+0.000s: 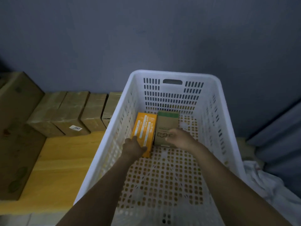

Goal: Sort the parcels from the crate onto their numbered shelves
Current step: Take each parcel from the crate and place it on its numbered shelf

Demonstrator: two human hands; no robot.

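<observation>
Reaching into the white crate (228,128) with both arms; pick-up step in hand, no parcel lifted clear yet.

- Contents: two parcels only, lying side by side and touching on the perforated floor toward the far end. Orange box (144,126) on the left, brown box (167,123) with a green far end on the right.
- Left hand (134,146): on the near end of the orange box, thumb laid across the top face, fingers wrapped toward its left edge. Reads as a grip.
- Right hand (180,138): fingers curled over the near end of the brown box, next to its printed characters. Looks like a grip; contact under the box is hidden.
- Both boxes appear to rest flat on the crate floor.
- Surroundings: crate seems to stand on a yellow counter (65,160). A row of taped cartons (68,111) stands to its left against the wall, one bearing a small white label (75,128).
- No numbered shelf is in view.

Judgement: sorting is near its end, since the crate holds just these two.

Next move calls for:
1. Lifting each box straight up past the high slotted walls.
2. Turning a face with its number toward the eyes; nothing legible from here.
3. Matching each number to a shelf.

Risk: low light may hamper reading.
</observation>
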